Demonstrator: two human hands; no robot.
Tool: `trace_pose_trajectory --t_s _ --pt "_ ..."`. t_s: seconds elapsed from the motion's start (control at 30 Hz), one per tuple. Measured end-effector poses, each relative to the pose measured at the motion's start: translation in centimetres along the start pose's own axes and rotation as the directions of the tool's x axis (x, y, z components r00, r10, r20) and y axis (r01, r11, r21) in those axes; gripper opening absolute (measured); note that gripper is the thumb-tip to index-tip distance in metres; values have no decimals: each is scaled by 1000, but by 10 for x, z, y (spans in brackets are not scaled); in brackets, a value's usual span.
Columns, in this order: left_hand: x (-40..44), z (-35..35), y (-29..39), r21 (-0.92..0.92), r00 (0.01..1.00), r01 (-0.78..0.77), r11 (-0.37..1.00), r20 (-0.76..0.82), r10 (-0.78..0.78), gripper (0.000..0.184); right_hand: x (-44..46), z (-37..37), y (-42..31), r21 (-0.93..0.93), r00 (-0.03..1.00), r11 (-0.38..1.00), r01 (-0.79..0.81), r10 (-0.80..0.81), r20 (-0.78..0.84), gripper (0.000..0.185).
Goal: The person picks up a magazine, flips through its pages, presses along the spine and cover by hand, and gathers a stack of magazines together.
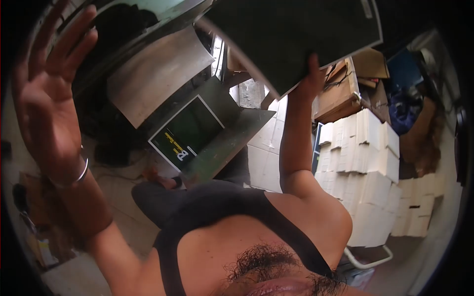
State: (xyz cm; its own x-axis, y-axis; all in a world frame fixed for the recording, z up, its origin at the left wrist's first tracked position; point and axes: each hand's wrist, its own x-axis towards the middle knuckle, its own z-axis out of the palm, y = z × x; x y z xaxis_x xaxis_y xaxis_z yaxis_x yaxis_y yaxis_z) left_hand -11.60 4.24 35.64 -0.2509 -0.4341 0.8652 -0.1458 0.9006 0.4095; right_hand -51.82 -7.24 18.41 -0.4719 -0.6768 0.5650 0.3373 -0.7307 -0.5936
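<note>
My left hand [49,93], with a silver bangle at the wrist, is raised at the left with its fingers apart and nothing in it. My right hand [310,81] grips the near edge of a large dark green sheet [281,39] with a pale border, its thumb lying on top. The sheet's far part runs out of view. Between my hands, a similar dark green printed sheet [190,130] with yellow lettering lies on a metal tray [232,148]. A bare grey plate [160,74] slants beside the tray.
Tall stacks of cream-coloured paper blocks [358,167] stand at my right, above a white tubular frame [370,261]. Behind them is a wooden box [338,93] with dark wires. A dark machine part with a pale green edge [173,19] spans the upper left.
</note>
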Motion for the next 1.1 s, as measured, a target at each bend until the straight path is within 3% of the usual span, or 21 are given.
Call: trace_pose_trajectory --t_s 0.07,0.17,0.27,0.37,0.4,0.47,0.53,0.63,0.67,0.83,0.93,1.03,1.1 --pt "-43 -15 0 156 990 98 983 87 -113 78 34 -9 9 -17 1000 999 29 -29 10 54" --pt "-104 -26 -2 195 908 418 887 -99 -407 77 72 -6 27 57 995 995 79 -82 52 48" --pt "-159 -42 -3 147 756 646 749 -260 -600 76 108 -24 70 171 998 985 -32 21 63 55" --pt "-196 -47 7 50 640 739 672 -362 -678 67 114 -31 111 144 984 983 -112 130 -120 47" --pt "-207 -48 9 22 605 758 652 -397 -690 65 115 -42 131 124 964 981 -152 175 -200 45" --pt "-229 -49 12 -37 532 790 612 -454 -714 60 110 -72 174 60 810 904 -423 407 -421 42" --pt "-248 -47 12 -132 461 794 594 -508 -728 56 105 -126 237 -311 743 766 -562 303 -597 38" --pt "-267 -43 11 -218 364 796 565 -574 -734 56 101 -91 207 -78 670 809 -582 423 -610 32" --pt "-272 -41 12 -232 352 798 557 -571 -742 55 109 -129 235 -119 687 807 -578 403 -604 31" --pt "-278 -31 8 -310 285 777 548 -603 -745 53 118 -152 244 115 703 846 -520 501 -504 24" --pt "-288 -29 3 -334 267 772 541 -601 -753 52 121 -161 247 202 692 826 -527 554 -462 23" --pt "-290 -27 2 -361 247 759 541 -610 -753 52 123 -173 251 223 735 794 -565 607 -302 21" --pt "-297 -26 0 -366 244 760 537 -606 -758 52 123 -174 249 231 721 784 -576 621 -309 21"
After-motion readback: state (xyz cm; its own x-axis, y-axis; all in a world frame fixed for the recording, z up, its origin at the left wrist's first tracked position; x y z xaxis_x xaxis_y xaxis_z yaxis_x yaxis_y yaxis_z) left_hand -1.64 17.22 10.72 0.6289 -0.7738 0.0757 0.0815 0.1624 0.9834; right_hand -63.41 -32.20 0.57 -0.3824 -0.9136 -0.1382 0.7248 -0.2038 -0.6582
